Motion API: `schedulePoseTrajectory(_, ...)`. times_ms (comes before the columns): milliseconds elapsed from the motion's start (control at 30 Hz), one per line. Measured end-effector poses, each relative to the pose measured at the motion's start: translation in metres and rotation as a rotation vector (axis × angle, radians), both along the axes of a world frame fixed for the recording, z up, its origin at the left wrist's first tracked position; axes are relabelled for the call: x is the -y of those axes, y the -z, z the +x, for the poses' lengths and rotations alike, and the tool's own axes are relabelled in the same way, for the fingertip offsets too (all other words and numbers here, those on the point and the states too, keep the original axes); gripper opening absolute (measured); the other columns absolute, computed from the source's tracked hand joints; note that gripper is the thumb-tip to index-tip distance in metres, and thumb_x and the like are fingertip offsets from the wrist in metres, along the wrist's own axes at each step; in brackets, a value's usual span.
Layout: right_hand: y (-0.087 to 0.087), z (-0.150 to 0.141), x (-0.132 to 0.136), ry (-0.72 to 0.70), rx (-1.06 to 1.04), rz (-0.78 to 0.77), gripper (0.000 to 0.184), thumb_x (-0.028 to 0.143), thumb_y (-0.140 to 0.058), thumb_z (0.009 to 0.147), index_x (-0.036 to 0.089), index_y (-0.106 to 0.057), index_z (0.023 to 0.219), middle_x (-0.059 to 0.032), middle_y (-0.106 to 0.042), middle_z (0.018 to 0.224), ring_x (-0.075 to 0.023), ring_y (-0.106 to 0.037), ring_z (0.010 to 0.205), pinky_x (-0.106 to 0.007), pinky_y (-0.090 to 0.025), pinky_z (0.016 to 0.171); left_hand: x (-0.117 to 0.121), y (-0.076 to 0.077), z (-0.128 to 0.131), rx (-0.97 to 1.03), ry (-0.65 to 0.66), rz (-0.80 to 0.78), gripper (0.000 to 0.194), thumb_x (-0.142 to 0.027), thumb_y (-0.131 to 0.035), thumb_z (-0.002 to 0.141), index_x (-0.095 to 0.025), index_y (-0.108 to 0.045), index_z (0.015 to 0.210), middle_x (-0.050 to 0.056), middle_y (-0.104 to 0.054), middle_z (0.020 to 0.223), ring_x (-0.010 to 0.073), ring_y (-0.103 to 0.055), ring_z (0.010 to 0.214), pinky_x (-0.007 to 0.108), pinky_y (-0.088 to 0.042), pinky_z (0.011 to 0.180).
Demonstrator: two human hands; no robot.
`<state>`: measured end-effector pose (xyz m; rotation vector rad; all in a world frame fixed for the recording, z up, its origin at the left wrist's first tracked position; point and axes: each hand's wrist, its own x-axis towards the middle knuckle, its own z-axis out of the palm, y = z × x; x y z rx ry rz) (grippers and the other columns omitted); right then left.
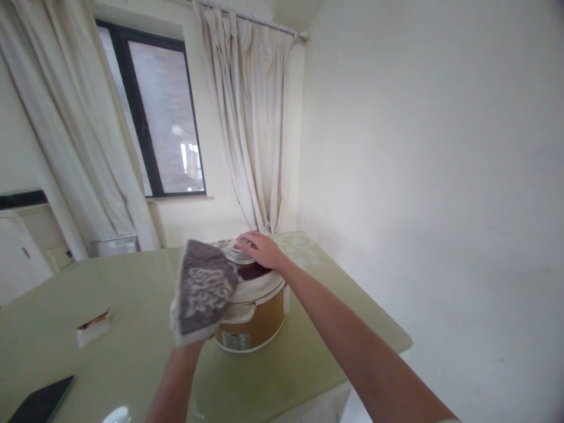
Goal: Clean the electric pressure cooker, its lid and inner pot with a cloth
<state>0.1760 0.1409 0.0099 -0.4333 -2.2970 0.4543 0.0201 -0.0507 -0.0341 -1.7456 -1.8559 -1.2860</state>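
Your right hand (264, 251) is lying over the top of a round whitish lid (259, 288), fingers reaching across; you can't tell whether they're gripping it. A shaggy grey-and-white textile mitt or cloth (207, 279) is covering your left hand (200, 311), hiding its finger pose and overlapping the lid's near-left side. Beneath, a tan, white-rimmed round pot (268, 317) is standing on the glossy pale-green surface (141, 329). Farther left, a flat dark rectangular object (42, 400) is lying near the surface's front.
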Motion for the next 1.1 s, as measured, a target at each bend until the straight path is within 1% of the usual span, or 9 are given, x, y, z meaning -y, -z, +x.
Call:
schedulePoseTrajectory(100,0.004,-0.004,-0.013,-0.056,0.01,-0.041,0.037,0.04,-0.042,0.113,0.026,-0.074,0.125,-0.0061,-0.073,0.13,-0.0198,-0.061,0.13,-0.036,-0.04,0.117,0.002,-0.009,0.044,-0.175,-0.047,-0.037,0.036,-0.04,-0.06,0.092,-0.02,-0.079,0.114,0.014,-0.076,0.116,0.0335,-0.064,0.116,0.054,-0.05,0.106)
schedulePoseTrajectory(233,0.008,-0.008,-0.025,-0.064,0.014,-0.121,0.035,0.031,-0.044,0.111,0.025,-0.076,0.125,-0.0059,-0.073,0.131,-0.0198,-0.062,0.129,-0.038,-0.042,0.117,0.005,0.018,0.086,-0.527,0.007,0.06,0.03,-0.026,-0.073,0.087,-0.029,-0.078,0.117,0.01,-0.077,0.123,0.0321,-0.064,0.121,0.052,-0.042,0.11)
schedulePoseTrajectory(400,0.006,-0.004,-0.013,-0.03,-0.032,-0.108,0.031,0.031,-0.051,0.108,0.024,-0.075,0.126,-0.006,-0.072,0.133,-0.0182,-0.062,0.129,-0.034,-0.041,0.116,0.005,0.062,0.067,-0.718,0.101,0.403,0.027,-0.014,-0.066,0.093,-0.033,-0.077,0.109,0.002,-0.08,0.118,0.0236,-0.069,0.119,0.048,-0.038,0.116)
schedulePoseTrajectory(467,0.004,-0.001,-0.007,-0.025,-0.033,-0.09,0.031,0.032,-0.049,0.109,0.025,-0.075,0.126,-0.0058,-0.072,0.133,-0.018,-0.062,0.129,-0.034,-0.041,0.117,0.005,0.069,0.049,-0.674,0.065,0.4,0.024,-0.021,-0.068,0.092,-0.033,-0.076,0.111,0.005,-0.079,0.121,0.0264,-0.068,0.122,0.046,-0.043,0.113)
schedulePoseTrajectory(567,0.002,0.001,-0.003,-0.029,-0.054,-0.076,0.031,0.033,-0.05,0.109,0.024,-0.076,0.125,-0.0066,-0.073,0.132,-0.0185,-0.063,0.128,-0.034,-0.041,0.116,0.011,0.08,0.029,-0.357,-0.098,0.359,0.025,-0.038,-0.07,0.089,-0.025,-0.074,0.111,0.013,-0.077,0.118,0.0315,-0.067,0.12,0.046,-0.049,0.107)
schedulePoseTrajectory(667,0.001,-0.001,-0.003,-0.008,-0.071,-0.109,0.029,0.033,-0.052,0.108,0.025,-0.077,0.122,-0.0066,-0.074,0.129,-0.0193,-0.065,0.125,-0.035,-0.043,0.115,0.02,0.108,0.024,-0.065,-0.225,0.274,0.025,-0.045,-0.067,0.088,-0.022,-0.072,0.096,0.014,-0.075,0.098,0.0325,-0.068,0.101,0.047,-0.055,0.094)
schedulePoseTrajectory(800,0.001,-0.003,-0.004,0.007,-0.065,-0.119,0.028,0.036,-0.054,0.108,0.026,-0.078,0.119,-0.0067,-0.074,0.126,-0.0206,-0.066,0.122,-0.036,-0.045,0.111,0.029,0.143,0.021,-0.024,-0.26,0.148,0.022,-0.042,-0.063,0.085,-0.023,-0.072,0.079,0.012,-0.074,0.08,0.0349,-0.067,0.089,0.049,-0.057,0.083)
schedulePoseTrajectory(900,0.001,-0.003,-0.004,0.011,-0.071,-0.111,0.03,0.037,-0.053,0.108,0.025,-0.077,0.12,-0.0072,-0.074,0.127,-0.0211,-0.066,0.122,-0.037,-0.045,0.111,0.034,0.138,0.016,-0.106,-0.226,0.107,0.021,-0.037,-0.065,0.085,-0.021,-0.077,0.088,0.015,-0.078,0.097,0.0382,-0.066,0.109,0.05,-0.057,0.092)
schedulePoseTrajectory(1100,0.003,-0.003,-0.006,0.001,-0.08,-0.096,0.03,0.037,-0.053,0.108,0.025,-0.077,0.119,-0.0076,-0.074,0.128,-0.0208,-0.066,0.123,-0.037,-0.044,0.113,0.05,0.098,0.029,-0.325,-0.261,-0.014,0.014,-0.03,-0.071,0.087,-0.024,-0.08,0.095,0.015,-0.071,0.117,0.038,-0.059,0.121,0.045,-0.058,0.084)
